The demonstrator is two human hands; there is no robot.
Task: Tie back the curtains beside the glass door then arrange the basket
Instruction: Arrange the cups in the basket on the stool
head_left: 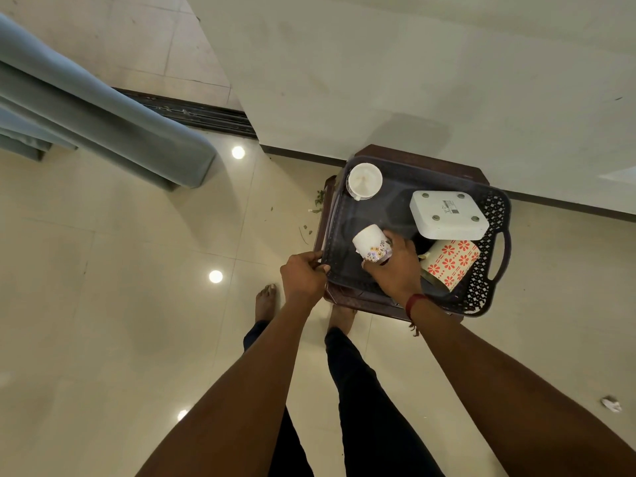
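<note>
Gripped at its near-left rim by the left hand (303, 277), the basket (488, 256) sits on a stool (423, 156) at right, while a mug (371, 244) is clasped inside it by the right hand (395, 266), fingers curled, and could be chipped against the white box (447, 215) if swung right.

Glossy cream floor tiles (103, 304) fill the left and bottom of the frame, with three round light reflections (215, 276) shining on them. A plain white wall (413, 63) takes up the upper right, edged at its foot by a dark skirting strip (568, 206). A dark brown stool (423, 154), probably plastic, stands against that wall. Green leaf scraps (318, 201) lie just left of it. A small crumpled scrap (611, 404), perhaps paper, sits at lower right.
</note>
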